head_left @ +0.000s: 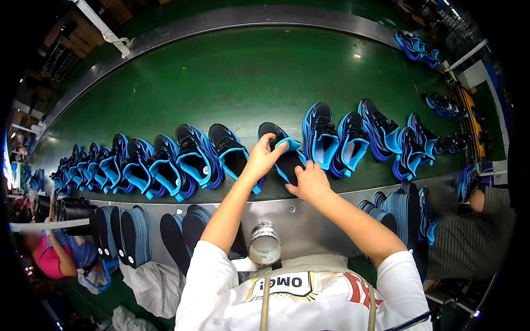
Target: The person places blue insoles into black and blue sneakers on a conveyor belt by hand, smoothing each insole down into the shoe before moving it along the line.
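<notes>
A black and blue sneaker (pixel 270 129) sits on the green belt straight in front of me, toe pointing away. My left hand (pixel 259 160) is closed on the sneaker's blue-lined tongue, thumb and fingers pinching it. Out of the shoe's opening a black insole (pixel 288 166) sticks toward me, its front part hidden inside. My right hand (pixel 312 183) grips the insole near its heel end, fingers bent over the edge. Close by on the left stands another sneaker (pixel 225 138), and on the right a sneaker with a pale inside (pixel 320 124).
Rows of similar sneakers (pixel 138 160) line the green belt (pixel 221 71) on both sides. Stacks of insoles (pixel 135 237) stand left and right on the metal ledge (pixel 298 220). A whitish-smeared round container (pixel 265 243) is by my body. Co-workers are at far left (pixel 55 256) and right (pixel 469 237).
</notes>
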Available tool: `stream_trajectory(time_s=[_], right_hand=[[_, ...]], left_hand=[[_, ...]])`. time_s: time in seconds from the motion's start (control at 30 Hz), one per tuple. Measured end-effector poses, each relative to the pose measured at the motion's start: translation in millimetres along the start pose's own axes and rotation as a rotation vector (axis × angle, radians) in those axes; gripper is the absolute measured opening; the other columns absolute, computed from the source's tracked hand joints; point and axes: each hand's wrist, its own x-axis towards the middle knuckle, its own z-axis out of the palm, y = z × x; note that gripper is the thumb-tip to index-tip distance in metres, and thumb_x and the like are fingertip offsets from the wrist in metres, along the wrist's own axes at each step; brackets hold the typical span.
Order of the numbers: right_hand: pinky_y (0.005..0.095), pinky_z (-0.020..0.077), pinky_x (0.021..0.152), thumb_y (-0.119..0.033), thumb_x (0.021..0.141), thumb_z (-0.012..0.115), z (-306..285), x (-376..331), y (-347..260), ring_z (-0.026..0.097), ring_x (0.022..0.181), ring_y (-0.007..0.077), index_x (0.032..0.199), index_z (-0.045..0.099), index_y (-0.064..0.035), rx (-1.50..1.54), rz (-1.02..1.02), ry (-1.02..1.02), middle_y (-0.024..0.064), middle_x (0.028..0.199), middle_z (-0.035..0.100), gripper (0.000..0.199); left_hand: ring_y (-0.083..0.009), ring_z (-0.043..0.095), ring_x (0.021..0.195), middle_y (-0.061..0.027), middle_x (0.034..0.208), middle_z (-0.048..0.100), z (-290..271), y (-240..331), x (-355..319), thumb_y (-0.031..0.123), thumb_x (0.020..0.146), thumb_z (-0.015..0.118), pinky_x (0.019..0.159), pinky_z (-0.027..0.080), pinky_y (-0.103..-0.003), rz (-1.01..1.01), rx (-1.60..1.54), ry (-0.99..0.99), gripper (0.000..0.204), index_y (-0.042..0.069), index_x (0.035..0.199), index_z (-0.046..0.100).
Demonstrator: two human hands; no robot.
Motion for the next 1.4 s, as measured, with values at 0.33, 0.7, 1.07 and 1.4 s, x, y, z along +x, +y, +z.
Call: stream_trajectory(time_s=[0.33, 0.7, 1.07, 1.4], right_hand=[[0.0333, 0.047, 0.067, -0.006, 0.067, 0.051, 31.6, 34.4, 11.2, 0.054, 0.078, 0.0281, 0.074, 0.061, 0.0007, -0.129, -0.193, -0.09, 0.018, 0.085, 0.054, 0.014], [0.0301, 0.0409, 0.072, -0.016, 0.076, 0.045, 48.4, 52.7, 13.1, 0.049, 0.092, 0.0235, 0.088, 0.06, -0.0063, -0.395, -0.221, -0.434, 0.0124, 0.097, 0.053, 0.022], [0.0301, 0.0387, 0.08, -0.018, 0.079, 0.046, 40.5, 57.8, 18.9, 0.047, 0.1, 0.0243, 0.101, 0.058, -0.0084, -0.518, -0.342, -0.616, 0.0113, 0.111, 0.048, 0.027], [0.0329, 0.0427, 0.078, -0.009, 0.069, 0.053, 60.2, 81.0, 38.6, 0.056, 0.09, 0.0251, 0.094, 0.059, -0.0044, -0.35, -0.371, -0.686, 0.0138, 0.097, 0.058, 0.026]], left_hand=[[-0.0049, 0.034, 0.052, 0.0011, 0.054, 0.04, -2.8, 7.8, 2.4, 0.039, 0.078, 0.053, 0.045, 0.029, -0.022, -0.063, 0.033, -0.129, 0.044, -0.005, 0.084, 0.054], [-0.039, 0.052, 0.075, -0.0224, 0.077, 0.055, 5.4, -2.8, -5.0, 0.035, 0.084, 0.04, 0.063, 0.04, -0.043, 0.073, 0.405, -0.038, 0.037, -0.001, 0.079, 0.047], [-0.0374, 0.052, 0.071, -0.0209, 0.073, 0.055, 5.5, -7.6, -3.5, 0.034, 0.083, 0.044, 0.061, 0.04, -0.041, 0.032, 0.336, -0.049, 0.034, 0.0, 0.083, 0.047], [-0.0297, 0.055, 0.071, -0.0152, 0.086, 0.056, 25.6, -4.8, -4.4, 0.028, 0.076, 0.056, 0.062, 0.043, -0.031, 0.414, 0.624, 0.264, 0.044, 0.0, 0.108, 0.043]])
